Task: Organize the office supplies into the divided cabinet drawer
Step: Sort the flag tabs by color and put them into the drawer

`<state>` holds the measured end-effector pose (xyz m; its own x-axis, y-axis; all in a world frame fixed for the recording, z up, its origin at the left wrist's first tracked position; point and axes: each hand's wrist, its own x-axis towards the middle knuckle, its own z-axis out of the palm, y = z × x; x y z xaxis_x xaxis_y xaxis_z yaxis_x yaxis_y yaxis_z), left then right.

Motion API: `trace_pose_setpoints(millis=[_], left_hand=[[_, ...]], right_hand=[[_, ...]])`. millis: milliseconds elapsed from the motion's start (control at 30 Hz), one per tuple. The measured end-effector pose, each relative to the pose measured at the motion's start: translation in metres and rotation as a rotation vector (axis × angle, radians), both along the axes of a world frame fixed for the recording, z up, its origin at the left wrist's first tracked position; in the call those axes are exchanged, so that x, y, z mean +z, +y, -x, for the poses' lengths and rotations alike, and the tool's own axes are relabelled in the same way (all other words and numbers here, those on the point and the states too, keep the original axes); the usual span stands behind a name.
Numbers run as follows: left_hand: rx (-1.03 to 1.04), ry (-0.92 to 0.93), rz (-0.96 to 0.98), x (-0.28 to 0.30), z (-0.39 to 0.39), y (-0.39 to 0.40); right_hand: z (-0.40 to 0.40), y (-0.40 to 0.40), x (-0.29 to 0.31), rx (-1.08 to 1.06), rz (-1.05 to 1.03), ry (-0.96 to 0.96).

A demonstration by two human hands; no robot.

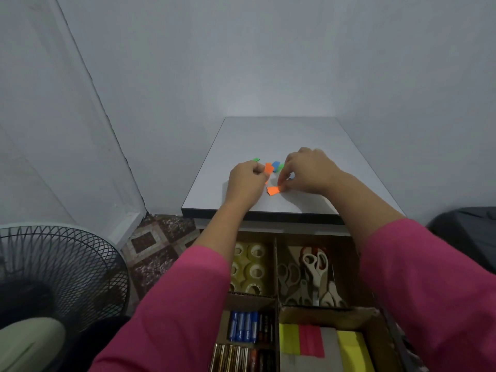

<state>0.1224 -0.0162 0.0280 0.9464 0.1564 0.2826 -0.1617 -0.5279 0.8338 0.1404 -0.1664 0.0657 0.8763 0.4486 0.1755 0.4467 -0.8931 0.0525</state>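
Observation:
Small coloured sticky tabs lie on the white cabinet top (308, 135). My left hand (245, 181) pinches an upright orange tab (268, 168). My right hand (308, 171) pinches a second orange tab (273, 190) lying flat on the top. Behind them lie a blue tab (275, 165), a green tab (280, 167) and a separate green tab (256, 159) further left. Below, the open drawer (277, 264) has cardboard dividers holding tape rolls (253, 264), scissors (314, 275), batteries (245, 326) and yellow and pink sticky notes (308, 342).
A standing fan (59, 280) sits at the lower left on a patterned floor (158, 242). White walls close in behind and to the left. A dark object (467, 232) lies at the right edge.

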Motion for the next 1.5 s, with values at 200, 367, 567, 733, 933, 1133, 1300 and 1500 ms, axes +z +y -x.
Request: trace_pose_setpoints(millis=[200,367,567,733,933,1133,1300,1500], left_hand=[[-0.039,-0.004,-0.051,0.001,0.008,-0.002],[-0.056,-0.004,-0.062,0.001,0.013,-0.002],[-0.067,0.023,0.014,-0.002,0.036,-0.005],[-0.189,0.005,0.330,-0.016,0.100,-0.009],[-0.265,0.167,0.369,-0.072,0.154,-0.007],[-0.301,0.193,0.407,-0.069,0.155,-0.016],[-0.274,0.213,0.394,-0.075,0.156,-0.011],[-0.277,0.232,0.374,-0.078,0.154,-0.011]], right_hand=[[0.007,0.011,0.019,-0.202,-0.027,0.396],[0.026,0.008,0.013,-0.209,-0.243,0.369],[0.059,-0.006,0.003,-0.221,-0.340,0.266],[0.125,-0.032,-0.001,-0.248,-0.423,0.389],[0.203,-0.058,-0.063,-0.597,-0.291,0.649],[0.227,-0.052,-0.117,-0.734,-0.125,0.489],[0.222,-0.048,-0.129,-0.761,-0.059,0.528],[0.222,-0.046,-0.127,-0.721,-0.001,0.619]])
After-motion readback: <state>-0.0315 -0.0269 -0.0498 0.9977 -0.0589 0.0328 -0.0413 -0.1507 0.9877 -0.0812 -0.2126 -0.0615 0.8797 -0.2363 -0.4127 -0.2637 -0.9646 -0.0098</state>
